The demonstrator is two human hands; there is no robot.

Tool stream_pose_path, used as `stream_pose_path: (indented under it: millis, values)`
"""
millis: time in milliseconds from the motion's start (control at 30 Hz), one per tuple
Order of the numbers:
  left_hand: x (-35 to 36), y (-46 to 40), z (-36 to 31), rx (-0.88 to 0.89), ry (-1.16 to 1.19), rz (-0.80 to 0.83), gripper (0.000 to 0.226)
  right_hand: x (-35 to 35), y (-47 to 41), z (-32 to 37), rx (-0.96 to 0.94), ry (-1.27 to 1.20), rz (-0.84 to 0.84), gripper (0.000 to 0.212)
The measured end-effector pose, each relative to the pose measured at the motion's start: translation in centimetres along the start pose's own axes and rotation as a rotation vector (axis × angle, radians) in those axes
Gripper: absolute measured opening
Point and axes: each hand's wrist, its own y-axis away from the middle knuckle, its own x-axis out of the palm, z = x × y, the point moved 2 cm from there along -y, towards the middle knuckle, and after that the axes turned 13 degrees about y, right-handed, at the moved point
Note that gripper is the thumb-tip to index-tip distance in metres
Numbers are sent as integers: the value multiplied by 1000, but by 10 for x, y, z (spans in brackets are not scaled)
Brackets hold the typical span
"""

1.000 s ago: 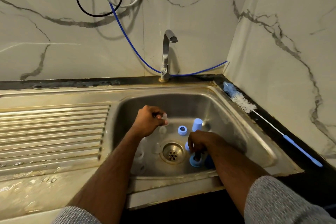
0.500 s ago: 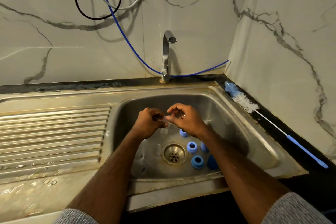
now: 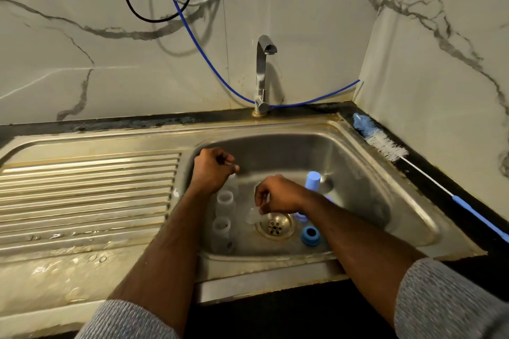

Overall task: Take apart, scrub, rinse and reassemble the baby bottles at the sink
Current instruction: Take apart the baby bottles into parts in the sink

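My left hand [image 3: 212, 170] hovers over the sink's left side with its fingers curled, and a small clear part [image 3: 236, 167] shows at its fingertips. Lower down, my right hand [image 3: 278, 195] pinches a clear teat [image 3: 252, 216] just left of the drain [image 3: 275, 226]. Clear baby bottles [image 3: 225, 201] [image 3: 221, 230] stand open-topped along the basin's left wall, and another is partly hidden under my left hand. A blue cap [image 3: 313, 180] stands upright behind my right wrist. One blue screw ring [image 3: 310, 235] lies right of the drain, and a second ring [image 3: 301, 218] is partly covered by my forearm.
The steel sink [image 3: 358, 173] has a ribbed draining board [image 3: 91, 195] on its left. The tap [image 3: 263, 74] stands at the back with no water running. A long bottle brush [image 3: 385, 146] with a blue handle lies on the dark counter at the right. Hoses hang on the wall.
My hands met over the basin, then parted. The right hand dropped toward the drain with the clear teat. The left hand lifted slightly to the back left.
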Motion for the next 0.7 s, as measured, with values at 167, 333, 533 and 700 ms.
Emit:
stream_pose_path:
  millis: [167,333,533,700]
  values:
    - [0,-3,3,-1,-6,0,15,21,-9,15,-57,105,163,20]
    - [6,-2,1,18,-27,27,14,31,-11,18,-69,160,238,21]
    - [8,-3,1,15,-32,47,14,39,-12,24,-79,200,294,21]
    - [6,-6,1,9,-28,40,14,41,-12,27,-89,216,317,24]
